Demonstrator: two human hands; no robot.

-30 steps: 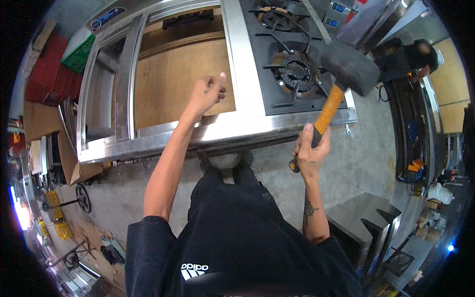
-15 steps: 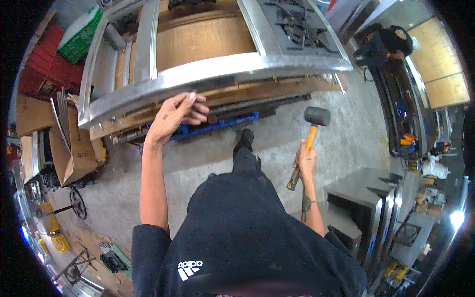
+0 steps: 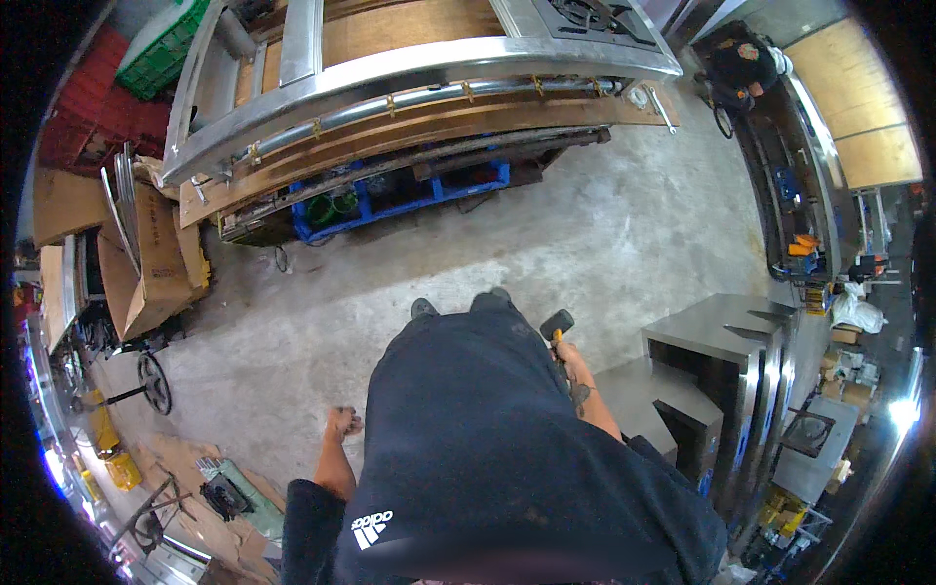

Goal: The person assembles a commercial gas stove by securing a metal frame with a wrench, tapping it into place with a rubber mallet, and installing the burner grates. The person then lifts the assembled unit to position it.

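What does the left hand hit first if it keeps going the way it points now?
Probably the bare concrete floor. The left hand hangs closed at the person's side, knuckles down, nothing showing in it. Depth is unclear, but nothing lies between it and the floor.

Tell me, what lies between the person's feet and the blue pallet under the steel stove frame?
Only bare grey concrete floor separates the shoes from the blue pallet, as the head view shows.

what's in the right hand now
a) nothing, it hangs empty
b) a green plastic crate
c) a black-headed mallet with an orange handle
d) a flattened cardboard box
c: the right hand at the person's side grips the black-headed mallet with an orange handle, its head showing just above the fist, over the concrete floor.
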